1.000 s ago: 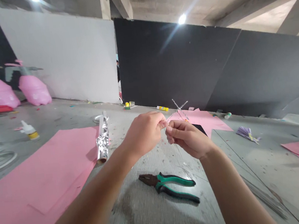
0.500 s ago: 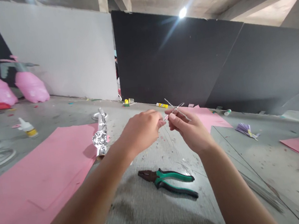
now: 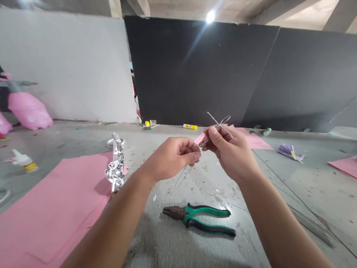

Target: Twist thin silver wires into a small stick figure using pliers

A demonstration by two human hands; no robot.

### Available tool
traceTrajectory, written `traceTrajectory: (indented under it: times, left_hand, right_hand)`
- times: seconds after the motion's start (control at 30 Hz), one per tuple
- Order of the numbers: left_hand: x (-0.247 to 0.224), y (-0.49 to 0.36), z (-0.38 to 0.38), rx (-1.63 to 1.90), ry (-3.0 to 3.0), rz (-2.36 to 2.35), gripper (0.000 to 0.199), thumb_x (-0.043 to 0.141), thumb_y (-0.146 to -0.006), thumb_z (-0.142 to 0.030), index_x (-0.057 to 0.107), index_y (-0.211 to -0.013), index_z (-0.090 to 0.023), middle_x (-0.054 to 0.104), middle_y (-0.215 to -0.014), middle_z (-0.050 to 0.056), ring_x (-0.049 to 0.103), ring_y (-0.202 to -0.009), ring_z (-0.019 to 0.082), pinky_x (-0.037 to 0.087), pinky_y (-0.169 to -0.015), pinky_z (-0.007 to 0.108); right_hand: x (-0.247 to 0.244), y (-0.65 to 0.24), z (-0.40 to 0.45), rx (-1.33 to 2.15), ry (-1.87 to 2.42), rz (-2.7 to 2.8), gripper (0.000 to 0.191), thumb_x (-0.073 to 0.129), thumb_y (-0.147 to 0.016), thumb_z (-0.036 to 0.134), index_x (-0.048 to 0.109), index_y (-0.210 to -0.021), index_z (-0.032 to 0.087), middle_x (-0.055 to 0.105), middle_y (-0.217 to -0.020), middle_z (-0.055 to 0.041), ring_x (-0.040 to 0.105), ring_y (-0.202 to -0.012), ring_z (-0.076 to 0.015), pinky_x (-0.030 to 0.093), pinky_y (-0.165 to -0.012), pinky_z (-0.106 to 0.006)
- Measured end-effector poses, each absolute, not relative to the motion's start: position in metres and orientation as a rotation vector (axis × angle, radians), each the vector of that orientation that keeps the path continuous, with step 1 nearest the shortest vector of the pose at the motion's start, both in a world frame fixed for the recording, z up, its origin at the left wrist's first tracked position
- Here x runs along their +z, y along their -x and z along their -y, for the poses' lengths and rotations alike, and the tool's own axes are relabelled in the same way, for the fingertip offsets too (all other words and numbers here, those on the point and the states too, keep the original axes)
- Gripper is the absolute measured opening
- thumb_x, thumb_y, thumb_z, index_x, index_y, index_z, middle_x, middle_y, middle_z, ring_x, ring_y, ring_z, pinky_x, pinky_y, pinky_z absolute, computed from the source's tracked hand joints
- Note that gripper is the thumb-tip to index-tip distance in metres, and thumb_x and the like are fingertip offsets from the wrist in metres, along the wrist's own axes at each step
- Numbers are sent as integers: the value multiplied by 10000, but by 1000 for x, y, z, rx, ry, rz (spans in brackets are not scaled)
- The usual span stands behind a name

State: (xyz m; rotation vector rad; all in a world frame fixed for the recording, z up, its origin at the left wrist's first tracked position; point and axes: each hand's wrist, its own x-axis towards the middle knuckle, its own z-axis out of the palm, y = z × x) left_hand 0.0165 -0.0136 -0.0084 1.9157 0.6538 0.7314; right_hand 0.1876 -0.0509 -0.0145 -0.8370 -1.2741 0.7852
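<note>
As both hands (image 3: 176, 156) pinch it, fingers closed, silvery wire (image 3: 219, 124) between them, looped end above right hand (image 3: 235, 153)

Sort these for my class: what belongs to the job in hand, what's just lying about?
Job in hand:
twisted silvery wire piece, in the right hand
green-and-black-handled pliers, probably, lying nearby

Seemingly just lying about:
crumpled silver foil roll
flat pink paper sheets
small yellow tube
</note>
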Motion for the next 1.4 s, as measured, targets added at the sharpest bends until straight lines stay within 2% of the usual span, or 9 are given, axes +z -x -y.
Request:
traceTrajectory:
  times: [0.23, 0.43, 0.67, 0.83, 1.13, 1.27, 1.4]
  left_hand:
    - [-14, -30, 20, 747, -1722, -526, 105, 665, -837, -238, 624, -805, -147, 626, -699, -3, 563, -671, 106, 466, -672, 256]
    - [-13, -37, 28, 784, -1726, -647, 117, 638, -846, -229, 631, -768, -142, 648, -699, 14, 613, -678, 129, 493, -667, 272]
    - [-13, -37, 28, 788, -1777, -646, 148, 597, -874, -243, 618, -762, -149, 659, -706, 14, 616, -669, 124, 493, -665, 271]
    - [-18, -38, 24, 810, -1882, -689, 121, 587, -867, -242, 594, -774, -165, 639, -691, 2, 613, -666, 134, 493, -658, 282]
    - [-16, -34, 27, 763, -2129, -804, 122, 529, -880, -218, 559, -766, -185, 634, -681, -6, 567, -630, 133, 422, -594, 267]
    - [-15, -33, 28, 763, -2128, -830, 105, 500, -891, -218, 554, -805, -193, 638, -672, -4, 610, -629, 146, 443, -606, 279]
    - [-19, -34, 26, 806, -2077, -838, 127, 507, -907, -295, 550, -831, -202, 635, -678, -3, 615, -635, 157, 445, -599, 286]
  right_hand:
    - [-11, -193, 51, 897, 798, 1243, 193, 625, -893, 372, 710, -934, 203, 635, -780, -9, 589, -707, -117, 503, -714, -308]
    - [-5, -195, 55, 1022, 727, 1190, 157, 633, -879, 338, 722, -872, 209, 581, -772, -1, 554, -702, -113, 484, -679, -286]
    - [-5, -198, 55, 1023, 792, 1186, 178, 596, -902, 382, 704, -886, 242, 548, -802, -5, 538, -769, -138, 499, -659, -296]
    - [-5, -197, 55, 1026, 837, 1195, 188, 626, -871, 419, 699, -879, 246, 538, -790, 1, 520, -743, -130, 477, -613, -272]
    - [-8, -196, 53, 1081, 843, 1246, 216, 645, -860, 413, 697, -840, 204, 542, -742, 6, 482, -622, -103, 395, -541, -268]
    - [-9, -197, 51, 1047, 843, 1279, 237, 633, -864, 440, 695, -840, 212, 544, -759, 11, 499, -616, -101, 418, -572, -285]
    - [-12, -200, 49, 925, 851, 1280, 212, 598, -899, 412, 706, -912, 230, 574, -756, 7, 550, -688, -119, 478, -694, -313]
